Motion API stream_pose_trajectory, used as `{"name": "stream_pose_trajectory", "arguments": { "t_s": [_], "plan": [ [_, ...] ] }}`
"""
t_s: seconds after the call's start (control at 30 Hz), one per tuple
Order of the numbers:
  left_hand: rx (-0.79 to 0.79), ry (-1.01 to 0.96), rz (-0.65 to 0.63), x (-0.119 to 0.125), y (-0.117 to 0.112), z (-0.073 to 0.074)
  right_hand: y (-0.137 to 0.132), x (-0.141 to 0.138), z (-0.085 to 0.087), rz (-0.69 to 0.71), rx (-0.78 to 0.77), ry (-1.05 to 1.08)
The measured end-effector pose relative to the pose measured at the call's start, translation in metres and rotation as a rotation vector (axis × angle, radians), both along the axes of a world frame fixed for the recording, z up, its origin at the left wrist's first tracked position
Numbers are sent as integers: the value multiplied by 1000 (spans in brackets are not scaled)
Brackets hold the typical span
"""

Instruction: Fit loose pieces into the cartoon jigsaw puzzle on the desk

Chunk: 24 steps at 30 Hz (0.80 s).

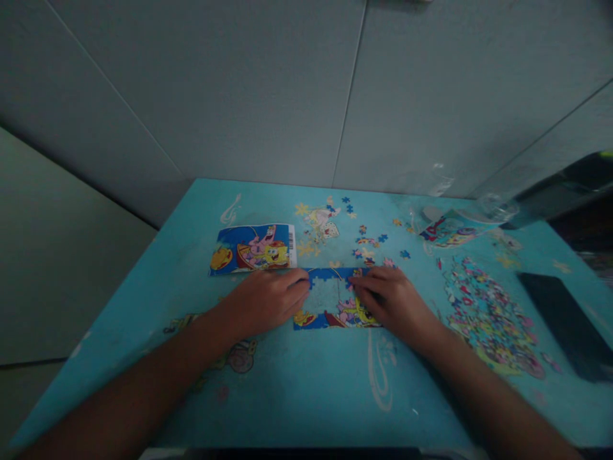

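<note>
A partly assembled cartoon jigsaw puzzle (313, 321) lies flat on the table, its border joined around an open gap in the middle. At its left edge, my left hand (268, 300) has its fingers curled together, pressing on the border; the fingertips are partly hidden. Over the upper right part, my right hand (395, 297) pinches a small puzzle piece (350, 283) between thumb and finger, against the inside of the border. Just behind my left hand rests a picture card (251, 248) with the cartoon characters on blue.
Several loose puzzle pieces (382, 238) lie scattered behind the puzzle. To the right spreads a big pile of mixed pieces (493, 313), beside a dark flat object (567, 322). A printed plastic pouch (457, 229) lies at the back right, and a grey wall (268, 96) borders the table.
</note>
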<state>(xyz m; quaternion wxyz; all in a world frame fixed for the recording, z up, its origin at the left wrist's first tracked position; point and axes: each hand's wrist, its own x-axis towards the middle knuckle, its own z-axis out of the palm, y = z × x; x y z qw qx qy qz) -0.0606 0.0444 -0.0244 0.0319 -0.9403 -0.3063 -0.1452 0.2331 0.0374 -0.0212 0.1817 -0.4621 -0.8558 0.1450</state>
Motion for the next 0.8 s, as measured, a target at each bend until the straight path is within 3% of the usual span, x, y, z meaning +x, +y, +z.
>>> {"name": "stream_pose_trajectory", "arguments": {
  "t_s": [0.6,0.8],
  "plan": [
    [12,31,1,-1,-1,0,-2,-2,3,-46,-26,75],
    [12,15,1,0,-1,1,-3,1,6,39,-29,-16]
  ]
}}
